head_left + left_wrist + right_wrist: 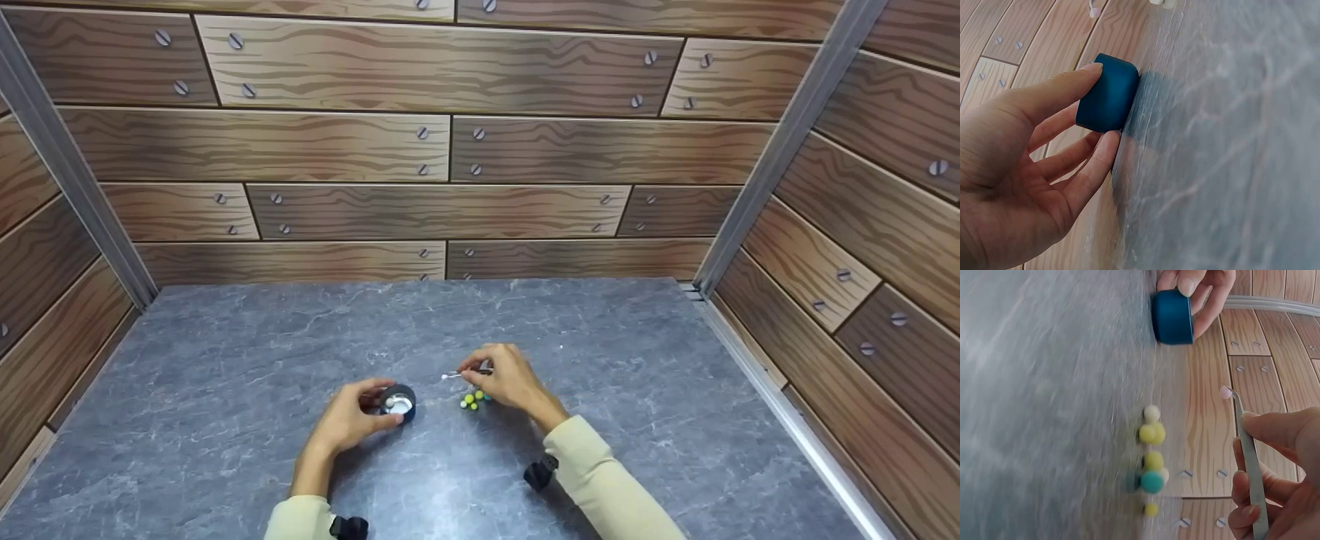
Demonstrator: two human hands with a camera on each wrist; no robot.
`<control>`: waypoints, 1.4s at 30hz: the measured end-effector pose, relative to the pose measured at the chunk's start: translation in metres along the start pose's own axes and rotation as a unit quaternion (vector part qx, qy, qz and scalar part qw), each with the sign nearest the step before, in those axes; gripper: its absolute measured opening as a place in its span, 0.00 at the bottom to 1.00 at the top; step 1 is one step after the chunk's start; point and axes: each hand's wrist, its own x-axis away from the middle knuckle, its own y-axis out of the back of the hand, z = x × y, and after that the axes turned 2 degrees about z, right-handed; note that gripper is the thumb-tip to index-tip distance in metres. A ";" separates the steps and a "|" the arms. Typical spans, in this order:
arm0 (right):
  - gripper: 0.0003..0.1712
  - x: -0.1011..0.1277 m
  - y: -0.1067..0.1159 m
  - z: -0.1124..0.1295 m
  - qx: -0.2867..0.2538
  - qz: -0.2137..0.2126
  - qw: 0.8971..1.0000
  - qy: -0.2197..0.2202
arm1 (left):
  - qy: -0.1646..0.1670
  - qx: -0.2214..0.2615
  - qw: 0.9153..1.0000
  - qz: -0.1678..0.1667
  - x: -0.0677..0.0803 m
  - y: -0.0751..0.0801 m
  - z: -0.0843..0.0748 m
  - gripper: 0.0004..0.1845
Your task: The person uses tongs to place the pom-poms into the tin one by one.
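My left hand (349, 416) holds a small dark-blue round cup (1107, 93) by its sides, thumb on one side and fingers on the other, as it stands on the tabletop. A pale ball seems to lie inside the cup in the head view. To the right, my right hand (506, 379) pinches a pair of metal tweezers (1252, 478) with a bent tip. Between the tweezer tips sits a small pale pinkish-white ball (1225, 392), above the table and apart from the cup. Below that hand lie several small balls (1153, 460), yellow-green, white and one teal.
The grey marbled tabletop (300, 330) spreads around both hands. Wood-patterned panels (450, 150) rise behind it and at the sides, with metal posts (795, 97) at the corners. A tiny white speck (562, 346) lies farther back on the right.
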 end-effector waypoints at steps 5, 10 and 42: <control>0.03 -0.003 -0.008 0.008 0.001 -0.003 1.000 0.005 | -0.012 0.005 1.000 0.002 0.000 0.000 0.001 0.30; 0.03 -0.005 -0.018 0.013 -0.004 -0.006 1.000 0.011 | -0.007 0.005 1.000 0.000 0.001 0.000 0.001 0.30; 0.04 -0.008 -0.051 0.033 -0.016 0.022 1.000 -0.008 | -0.022 0.023 0.999 0.015 -0.001 0.001 0.001 0.30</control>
